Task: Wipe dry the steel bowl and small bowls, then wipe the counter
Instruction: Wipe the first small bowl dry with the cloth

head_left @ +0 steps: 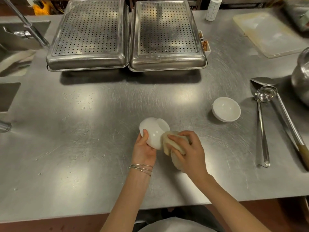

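Head view. We list a scratched stainless-steel bench (100, 131) with scattered water droplets (78, 97) on its left half. Near the front centre, the left hand (144, 146), thin metal bangles (141, 169) at its wrist, holds a small white round bowl (153, 131) tipped on its side above the bench, fingers and thumb curled round its rim. The right hand (189, 151) grips a bunched beige cloth (175, 144), fingers closed over it, pressing it against that bowl's outer wall. A second small white bowl (226, 109) stands upright on the bench, well apart to the right. Beyond it we note a steel ladle (262, 124), a long-handled steel scoop (287, 118) and a large rounded steel vessel (301, 76) at the right edge. Two perforated steel trays (87, 34) sit side by side at the back.
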`<state>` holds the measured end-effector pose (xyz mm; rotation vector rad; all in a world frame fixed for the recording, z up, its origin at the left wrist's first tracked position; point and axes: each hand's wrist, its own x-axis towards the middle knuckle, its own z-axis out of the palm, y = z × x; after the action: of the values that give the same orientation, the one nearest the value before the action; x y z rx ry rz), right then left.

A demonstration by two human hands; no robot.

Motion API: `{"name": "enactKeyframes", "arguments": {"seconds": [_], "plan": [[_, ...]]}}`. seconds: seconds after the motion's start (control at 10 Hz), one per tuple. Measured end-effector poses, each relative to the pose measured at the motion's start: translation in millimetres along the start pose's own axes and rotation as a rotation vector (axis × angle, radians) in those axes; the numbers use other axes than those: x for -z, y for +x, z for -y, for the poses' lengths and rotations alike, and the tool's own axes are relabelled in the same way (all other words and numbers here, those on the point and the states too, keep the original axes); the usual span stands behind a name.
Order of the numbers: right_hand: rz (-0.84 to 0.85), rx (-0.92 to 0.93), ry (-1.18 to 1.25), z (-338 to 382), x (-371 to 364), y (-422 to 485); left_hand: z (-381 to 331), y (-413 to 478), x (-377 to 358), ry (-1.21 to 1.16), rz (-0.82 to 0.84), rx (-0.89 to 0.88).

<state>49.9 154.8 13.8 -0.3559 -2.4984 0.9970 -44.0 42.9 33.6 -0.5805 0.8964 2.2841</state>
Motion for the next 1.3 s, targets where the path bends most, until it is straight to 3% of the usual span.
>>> {"name": "enactKeyframes", "arguments": {"seconds": [0.3, 0.4, 0.6, 0.7, 0.9, 1.0, 1.1, 1.2, 1.3], "plan": [[-0.05, -0.26, 0.051, -15, 5, 7, -8, 1, 2, 0.073, 0.048, 0.032], [-0.112, -0.209, 0.061, -13, 14, 18, -10, -2, 5, 0.202, 0.123, 0.01], [0.058, -0.243, 0.121, -20, 12, 17, -7, 1, 10, 0.449, 0.155, -0.092], [-0.035, -0.253, 0.132, -15, 13, 20, -9, 2, 12, 0.46, 0.182, -0.103], [0.005, -0.273, 0.096, -12, 12, 25, -13, -1, 5, 0.689, 0.206, -0.28], [-0.081, -0.237, 0.166, 4, 11, 26, -15, -2, 5, 0.689, 0.169, -0.322], [-0.048, -0.265, 0.15, 9, 3, 24, -11, -2, 8, 0.718, 0.138, -0.362], [-0.084, -0.326, 0.172, 6, 11, 31, -13, -3, 16, 0.859, 0.163, -0.425], [-0.108, -0.274, 0.188, 12, 15, 41, -17, -8, 18, 0.938, 0.286, -0.43]]}}
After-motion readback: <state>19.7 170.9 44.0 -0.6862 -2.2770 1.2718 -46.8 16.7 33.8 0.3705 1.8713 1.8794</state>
